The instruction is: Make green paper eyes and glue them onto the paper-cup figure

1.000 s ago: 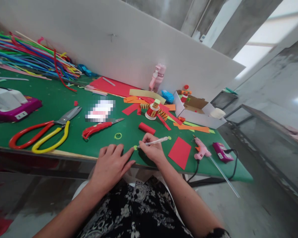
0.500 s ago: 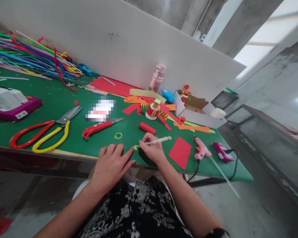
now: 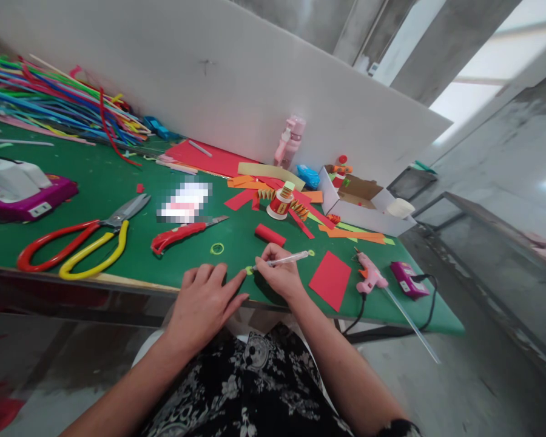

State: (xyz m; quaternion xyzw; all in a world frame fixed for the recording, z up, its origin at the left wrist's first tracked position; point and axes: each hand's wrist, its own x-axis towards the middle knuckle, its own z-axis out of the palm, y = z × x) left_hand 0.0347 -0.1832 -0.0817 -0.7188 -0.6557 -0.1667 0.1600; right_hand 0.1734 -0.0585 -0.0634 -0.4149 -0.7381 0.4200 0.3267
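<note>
In my right hand [image 3: 278,273] is a clear-barrelled pen [image 3: 287,259], its tip down at a small yellow-green paper piece [image 3: 249,271] near the table's front edge. My left hand [image 3: 209,294] lies palm down with its fingers stretched out, the index fingertip pressing on that same piece. Just behind them rest a red paper roll [image 3: 270,235] and a yellow-green ring [image 3: 217,249]. Another small yellow-green piece [image 3: 312,253] lies by the pen's far end. To the right is a red paper sheet [image 3: 330,280].
Left lie large scissors [image 3: 113,227], a red utility knife [image 3: 182,235] and a purple power strip [image 3: 30,200]. A decorated paper cup [image 3: 279,203] stands among paper strips behind. A pink glue gun [image 3: 370,273], its cord hanging over the edge, and a white box [image 3: 368,217] are right.
</note>
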